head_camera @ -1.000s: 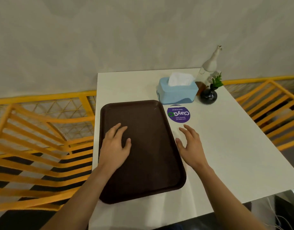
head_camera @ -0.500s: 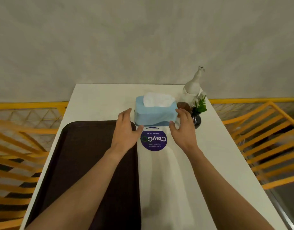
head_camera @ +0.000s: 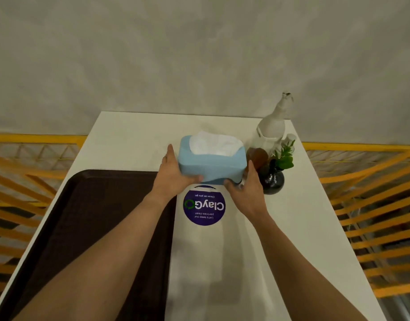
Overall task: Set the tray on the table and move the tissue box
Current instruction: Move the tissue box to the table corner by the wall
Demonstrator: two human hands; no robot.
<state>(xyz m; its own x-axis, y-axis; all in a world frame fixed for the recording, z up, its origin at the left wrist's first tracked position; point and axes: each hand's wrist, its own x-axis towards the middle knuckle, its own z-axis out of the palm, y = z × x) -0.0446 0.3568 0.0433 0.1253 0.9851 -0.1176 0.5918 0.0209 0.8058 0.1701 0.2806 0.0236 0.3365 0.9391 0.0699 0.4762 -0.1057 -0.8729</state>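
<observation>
Both hands have closed on the tissue box (head_camera: 212, 162) (tissue (head_camera: 214, 143) inside).

My tray (head_camera: 88, 228) runs off the frame at seven o'clock; my fingertips hide behind the tissue box (head_camera: 212, 163).

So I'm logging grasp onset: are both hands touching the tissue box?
Touching. The head view shows the left hand and right hand pressed against opposite ends of the tissue box.
</observation>
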